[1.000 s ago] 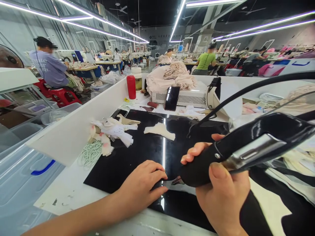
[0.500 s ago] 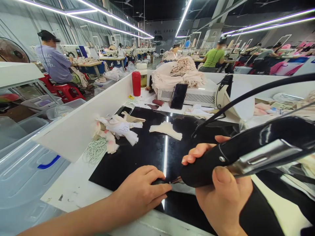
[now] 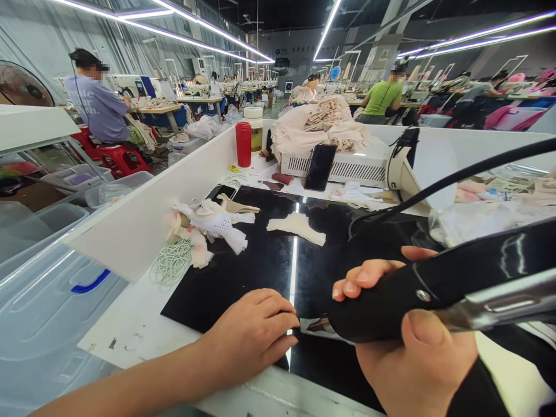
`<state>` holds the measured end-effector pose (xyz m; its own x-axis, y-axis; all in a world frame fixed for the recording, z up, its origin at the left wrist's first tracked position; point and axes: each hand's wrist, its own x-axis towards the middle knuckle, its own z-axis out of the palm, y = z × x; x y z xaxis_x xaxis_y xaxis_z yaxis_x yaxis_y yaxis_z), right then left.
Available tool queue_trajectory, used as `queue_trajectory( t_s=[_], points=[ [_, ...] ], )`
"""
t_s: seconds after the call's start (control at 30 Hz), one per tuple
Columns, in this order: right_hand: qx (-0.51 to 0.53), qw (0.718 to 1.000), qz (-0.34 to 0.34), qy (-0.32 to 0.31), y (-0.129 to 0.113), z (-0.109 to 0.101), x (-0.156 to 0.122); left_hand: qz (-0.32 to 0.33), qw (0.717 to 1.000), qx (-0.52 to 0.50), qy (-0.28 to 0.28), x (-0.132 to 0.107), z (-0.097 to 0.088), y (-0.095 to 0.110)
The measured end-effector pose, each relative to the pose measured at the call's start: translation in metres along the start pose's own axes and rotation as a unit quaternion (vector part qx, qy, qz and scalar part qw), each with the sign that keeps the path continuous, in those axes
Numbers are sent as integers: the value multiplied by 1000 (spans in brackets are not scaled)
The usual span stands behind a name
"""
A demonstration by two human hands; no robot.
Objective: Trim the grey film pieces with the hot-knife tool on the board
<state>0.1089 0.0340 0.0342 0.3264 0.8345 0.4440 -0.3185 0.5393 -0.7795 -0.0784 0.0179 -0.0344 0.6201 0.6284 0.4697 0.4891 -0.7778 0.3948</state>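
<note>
Glossy black worktop (image 3: 226,286) underlies the left hand (image 3: 256,331), fingers close together, any pinch hidden; right of them, the right hand (image 3: 419,362) grips a black handheld tool (image 3: 382,310), apparently positioning it, next calling for steady alignment

The right hand (image 3: 428,362) grips a black tool (image 3: 376,310) above the glossy black sheet (image 3: 217,301) on the white surface (image 3: 113,341). The left hand (image 3: 254,330), fingers bent, is low over the sheet. Beyond lie a cream scrap (image 3: 297,227), fabric bits (image 3: 221,225) and green cord (image 3: 171,260); farther back, a phone (image 3: 321,167) stands before a vented box (image 3: 362,169) under piled cloth (image 3: 319,130).
</note>
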Motion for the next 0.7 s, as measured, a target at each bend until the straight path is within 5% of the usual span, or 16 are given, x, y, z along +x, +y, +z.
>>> queue_trajectory(
  t_s=[0.53, 0.7],
  points=[
    [-40, 998, 5, -50, 3, -6, -9, -8, 1000, 4, -19, 2, 1, 1],
    [-74, 997, 3, -24, -11, -18, 0, 19, 999, 22, -19, 0, -3, 0]
  ],
)
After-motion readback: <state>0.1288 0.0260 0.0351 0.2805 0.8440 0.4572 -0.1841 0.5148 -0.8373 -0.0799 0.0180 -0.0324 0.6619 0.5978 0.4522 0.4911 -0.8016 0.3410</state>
